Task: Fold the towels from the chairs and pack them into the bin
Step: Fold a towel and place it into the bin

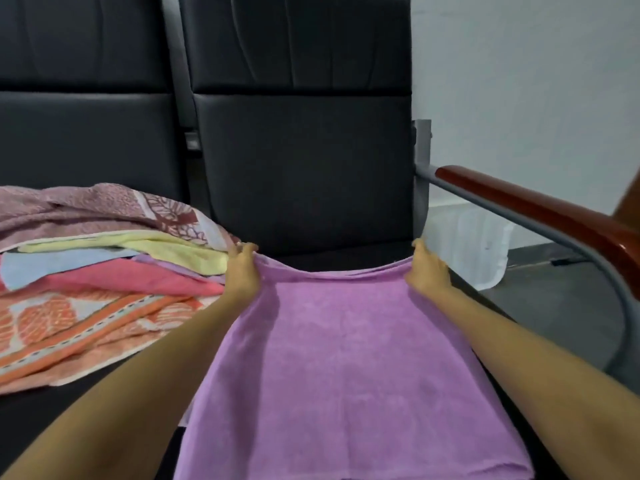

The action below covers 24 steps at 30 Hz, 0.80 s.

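A purple towel [346,358] lies spread over the seat of the right black chair [304,161]. My left hand [242,270] pinches its far left corner and my right hand [427,268] pinches its far right corner, so the far edge sags between them. On the left chair seat a pile of unfolded towels [104,268] is heaped: a pink patterned one on top, then yellow, light blue, coral and an orange patterned one. A translucent white bin [485,247] stands on the floor behind the right armrest.
A wooden armrest on a grey metal tube [540,216] curves along the right side of the chair. A second black chair back [86,98] stands at the left. Grey floor and a white wall lie beyond at the right.
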{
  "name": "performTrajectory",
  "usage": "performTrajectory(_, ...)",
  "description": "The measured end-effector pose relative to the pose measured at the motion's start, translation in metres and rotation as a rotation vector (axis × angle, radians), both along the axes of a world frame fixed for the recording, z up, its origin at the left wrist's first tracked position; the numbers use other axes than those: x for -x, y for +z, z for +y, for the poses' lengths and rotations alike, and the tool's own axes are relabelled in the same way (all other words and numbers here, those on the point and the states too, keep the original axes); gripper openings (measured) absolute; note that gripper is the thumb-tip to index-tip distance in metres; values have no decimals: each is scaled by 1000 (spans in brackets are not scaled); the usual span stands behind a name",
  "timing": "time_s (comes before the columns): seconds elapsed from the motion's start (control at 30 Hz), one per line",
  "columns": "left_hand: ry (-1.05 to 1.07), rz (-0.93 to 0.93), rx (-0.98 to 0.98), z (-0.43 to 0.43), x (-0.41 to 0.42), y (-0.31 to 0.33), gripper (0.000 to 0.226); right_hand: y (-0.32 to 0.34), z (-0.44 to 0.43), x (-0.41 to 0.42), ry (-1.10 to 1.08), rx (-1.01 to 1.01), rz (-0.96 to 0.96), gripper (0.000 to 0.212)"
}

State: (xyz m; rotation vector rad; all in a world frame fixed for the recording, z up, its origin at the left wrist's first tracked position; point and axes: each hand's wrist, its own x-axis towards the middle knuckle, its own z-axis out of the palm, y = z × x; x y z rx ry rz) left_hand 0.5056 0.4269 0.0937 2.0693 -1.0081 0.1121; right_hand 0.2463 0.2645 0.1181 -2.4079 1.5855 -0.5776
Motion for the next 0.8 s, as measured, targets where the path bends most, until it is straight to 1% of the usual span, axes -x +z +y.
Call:
performTrajectory(0.07, -97, 67, 52, -3, 1, -7, 63, -10, -5, -3, 98, -120, -213, 65)
performTrajectory(0.1, -126, 83, 59, -2, 2, -9, 70, -12, -4, -3, 130, -163, -285, 71)
performTrajectory(0.13, -138, 96, 66, -1, 3, -8, 74, -12, -3, -3, 151, -188, -310, 76)
performTrajectory(0.2, -128, 94, 73, 5, 5, -7, 75, -14, 3, -1, 165, -198, -219, 79)
performTrajectory(0.27, -115, 49, 45, 13, 9, -6, 72, -15, 8, 1, 147, -165, -91, 76)
performTrajectory(0.37, -179, -48, -45, 36, 23, 2, 54, -12, 27, 14, 145, -82, -32, 58)
performTrajectory(0.43, -279, -100, -117, 56, 39, 12, 35, -6, 48, 26, 232, -65, 9, 44)
performTrajectory(0.47, -349, -115, -166, 68, 50, 18, 26, -3, 61, 33, 291, -79, 28, 36)
performTrajectory(0.53, -465, -130, -336, 95, 72, 32, 16, 5, 92, 46, 414, -124, 97, 20)
performTrajectory(0.67, -617, -196, -677, 139, 107, 43, 7, 16, 146, 80, 623, -252, 317, 14)
performTrajectory(0.7, -638, -199, -766, 148, 112, 42, 10, 17, 157, 89, 642, -267, 357, 14)
performTrajectory(0.73, -654, -206, -861, 155, 116, 40, 20, 18, 166, 98, 649, -278, 392, 16)
performTrajectory(0.8, -665, -253, -1025, 166, 122, 37, 49, 19, 181, 112, 656, -286, 493, 22)
